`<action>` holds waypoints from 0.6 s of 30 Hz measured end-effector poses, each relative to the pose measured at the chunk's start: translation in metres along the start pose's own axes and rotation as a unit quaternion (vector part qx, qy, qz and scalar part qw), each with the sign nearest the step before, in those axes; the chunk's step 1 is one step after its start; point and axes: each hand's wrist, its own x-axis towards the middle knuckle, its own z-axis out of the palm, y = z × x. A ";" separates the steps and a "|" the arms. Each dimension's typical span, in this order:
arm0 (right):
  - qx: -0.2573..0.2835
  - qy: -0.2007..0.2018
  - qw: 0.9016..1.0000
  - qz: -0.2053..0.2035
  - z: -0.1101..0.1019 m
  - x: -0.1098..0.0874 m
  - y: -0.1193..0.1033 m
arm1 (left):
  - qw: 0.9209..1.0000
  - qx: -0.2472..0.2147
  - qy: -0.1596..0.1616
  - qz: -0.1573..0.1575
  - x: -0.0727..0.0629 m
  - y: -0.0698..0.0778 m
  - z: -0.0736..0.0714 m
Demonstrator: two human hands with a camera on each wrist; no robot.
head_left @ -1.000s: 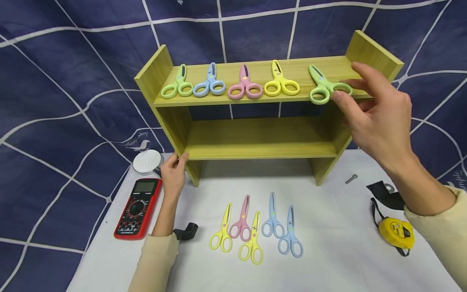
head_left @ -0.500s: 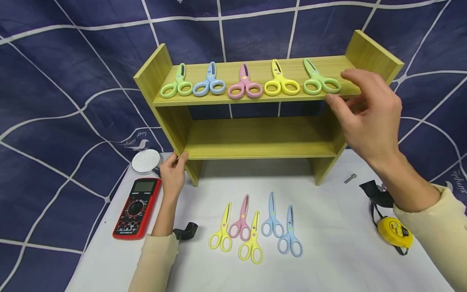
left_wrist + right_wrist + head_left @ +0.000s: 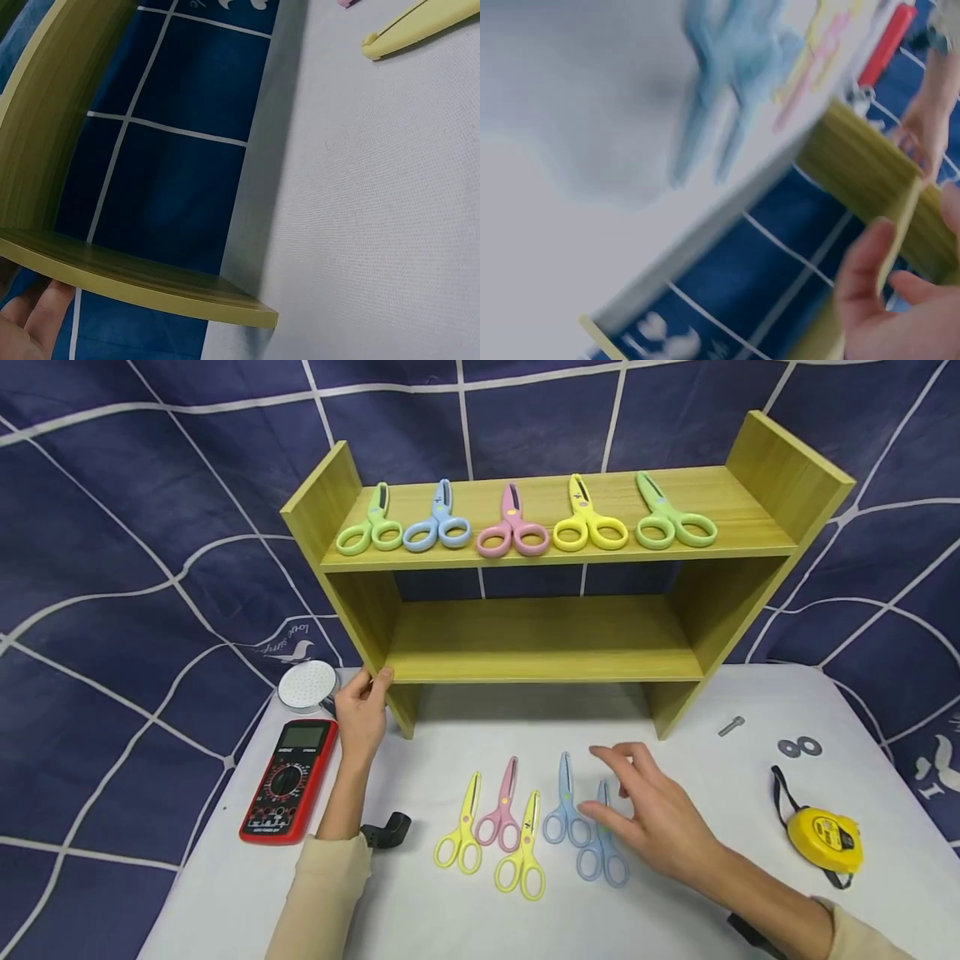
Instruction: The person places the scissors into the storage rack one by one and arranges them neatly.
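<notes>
My left hand grips the left side panel of a wooden shelf, thumb at its front edge; fingers press the panel in the left wrist view. Empty, my right hand hovers with thumb and fingers apart, partly covering the right-hand blue scissors. Beside those lie another blue pair of scissors, pink scissors and two yellow pairs, one being the leftmost scissors. Along the top board stand several scissors in a row, from green scissors at left to larger-looking green scissors at right.
On the left, a red multimeter and a shower head lie on the white table. A yellow tape measure, a bolt and two washers are at right. Blue grid-patterned cloth hangs behind.
My right hand set the green scissors on the top board, let go, and came down to the blue scissors on the table. The left hand stays on the shelf.
</notes>
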 end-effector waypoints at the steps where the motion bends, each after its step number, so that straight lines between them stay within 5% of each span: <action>1: -0.014 -0.031 0.999 0.016 0.005 -0.009 0.001 | 1.000 0.000 0.000 0.002 0.000 0.000 0.001; 4: -0.034 -0.108 0.992 0.048 0.015 -0.032 0.004 | 1.000 -0.001 0.006 0.003 0.000 0.000 0.001; 12: -0.045 -0.257 0.965 0.034 0.027 -0.064 0.017 | 1.000 0.005 0.015 -0.001 0.000 0.002 0.002; 18: -0.060 -0.258 0.964 0.013 0.030 -0.067 0.019 | 1.000 0.018 0.013 -0.007 -0.001 0.002 0.003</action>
